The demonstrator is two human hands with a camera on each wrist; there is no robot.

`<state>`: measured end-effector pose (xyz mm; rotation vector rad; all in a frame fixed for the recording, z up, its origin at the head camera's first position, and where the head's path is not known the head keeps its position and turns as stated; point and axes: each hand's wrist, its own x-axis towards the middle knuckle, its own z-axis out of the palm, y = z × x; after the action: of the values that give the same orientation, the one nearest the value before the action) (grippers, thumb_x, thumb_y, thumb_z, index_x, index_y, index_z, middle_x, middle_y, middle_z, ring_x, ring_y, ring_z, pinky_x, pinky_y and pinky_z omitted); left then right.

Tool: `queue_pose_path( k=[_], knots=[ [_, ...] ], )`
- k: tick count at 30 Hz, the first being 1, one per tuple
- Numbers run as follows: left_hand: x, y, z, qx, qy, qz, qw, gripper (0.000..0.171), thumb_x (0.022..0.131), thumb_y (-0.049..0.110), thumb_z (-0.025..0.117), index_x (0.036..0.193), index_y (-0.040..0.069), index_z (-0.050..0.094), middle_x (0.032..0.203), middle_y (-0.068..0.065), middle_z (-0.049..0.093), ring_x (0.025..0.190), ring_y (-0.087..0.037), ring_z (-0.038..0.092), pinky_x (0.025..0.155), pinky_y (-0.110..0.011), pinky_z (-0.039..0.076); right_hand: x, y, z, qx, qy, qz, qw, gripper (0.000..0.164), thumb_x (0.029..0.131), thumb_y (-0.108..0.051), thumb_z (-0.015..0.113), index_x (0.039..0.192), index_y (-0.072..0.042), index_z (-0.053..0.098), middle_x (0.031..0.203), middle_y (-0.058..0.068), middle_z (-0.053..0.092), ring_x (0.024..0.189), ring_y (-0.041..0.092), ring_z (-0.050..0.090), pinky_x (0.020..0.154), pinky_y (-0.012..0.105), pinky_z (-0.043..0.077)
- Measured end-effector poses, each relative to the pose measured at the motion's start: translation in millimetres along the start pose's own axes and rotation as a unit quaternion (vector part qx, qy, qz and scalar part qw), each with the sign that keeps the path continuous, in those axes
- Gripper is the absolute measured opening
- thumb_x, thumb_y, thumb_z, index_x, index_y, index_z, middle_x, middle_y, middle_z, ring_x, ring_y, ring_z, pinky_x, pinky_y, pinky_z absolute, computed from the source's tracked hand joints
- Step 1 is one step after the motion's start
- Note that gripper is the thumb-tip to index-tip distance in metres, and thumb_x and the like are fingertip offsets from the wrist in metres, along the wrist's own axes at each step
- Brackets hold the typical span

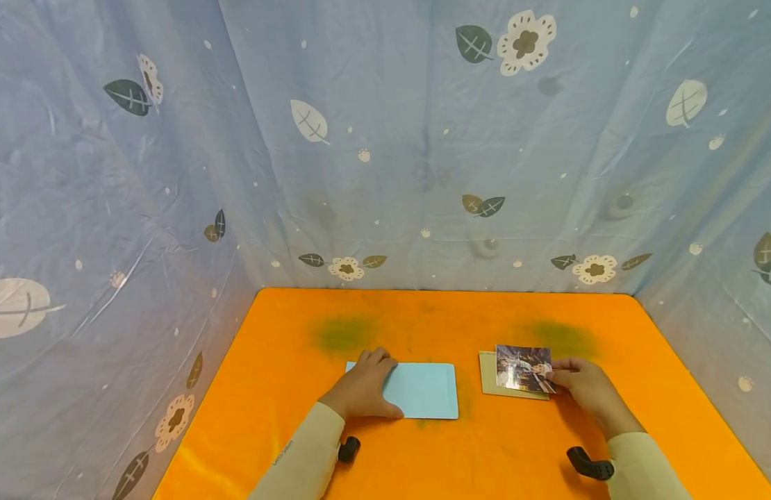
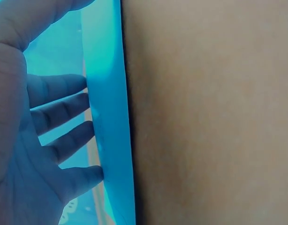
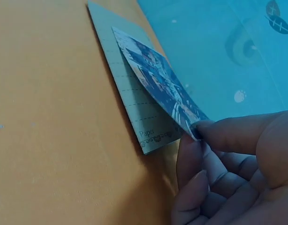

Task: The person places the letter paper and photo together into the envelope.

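A light blue envelope lies flat on the orange table. My left hand spans its left part, fingers at the far edge and thumb at the near edge. Seen from the left wrist, the fingertips meet the edge of the blue paper. To the right, my right hand pinches a glossy picture card by its right end between thumb and fingers. The card is tilted over a pale lined notepad, which rests on the table and is partly covered by it.
The orange table is bordered by bluish-grey curtains with leaf and flower prints at the back and both sides. Black curved pieces stick out beside each wrist. Two greenish stains mark the table's far part.
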<state>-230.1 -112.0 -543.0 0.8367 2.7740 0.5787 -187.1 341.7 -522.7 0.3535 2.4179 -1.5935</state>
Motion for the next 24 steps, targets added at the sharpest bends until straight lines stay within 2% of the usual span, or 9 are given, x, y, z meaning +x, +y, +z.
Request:
queue_pose_path(
  k=[5, 14, 24],
  knots=[
    [-0.2, 0.1, -1.3, 0.0, 0.001, 0.003, 1.0, 0.096, 0.077, 0.059, 0.096, 0.15, 0.006, 0.062, 0.145, -0.003, 0.05, 0.126, -0.025, 0.045, 0.099, -0.038, 0.053, -1, -1, 1, 0.012, -0.004, -0.005, 1.0, 0.045, 0.113, -0.017, 0.062, 0.143, 0.015, 0.052, 0.114, 0.011, 0.069, 0.095, 0.025, 0.065, 0.076, 0.035, 0.055],
    [0.0, -0.7, -0.6, -0.005, 0.001, 0.001, 1.0, 0.096, 0.077, 0.059, 0.096, 0.151, 0.007, 0.061, 0.146, -0.003, 0.051, 0.127, -0.025, 0.045, 0.1, -0.038, 0.053, -7, -11, 5, 0.032, -0.005, -0.015, 0.999, 0.047, 0.113, -0.017, 0.063, 0.145, 0.015, 0.051, 0.114, 0.007, 0.071, 0.097, 0.019, 0.066, 0.08, 0.033, 0.057],
    [-0.6, -0.1, -1.0, -0.004, 0.002, 0.002, 1.0, 0.096, 0.077, 0.059, 0.096, 0.151, 0.007, 0.061, 0.146, -0.003, 0.051, 0.127, -0.025, 0.045, 0.1, -0.038, 0.053, -10, -12, 13, 0.04, -0.017, -0.021, 0.999, 0.044, 0.113, -0.019, 0.063, 0.142, 0.013, 0.053, 0.104, 0.008, 0.07, 0.09, 0.027, 0.063, 0.073, 0.037, 0.052]
  ],
)
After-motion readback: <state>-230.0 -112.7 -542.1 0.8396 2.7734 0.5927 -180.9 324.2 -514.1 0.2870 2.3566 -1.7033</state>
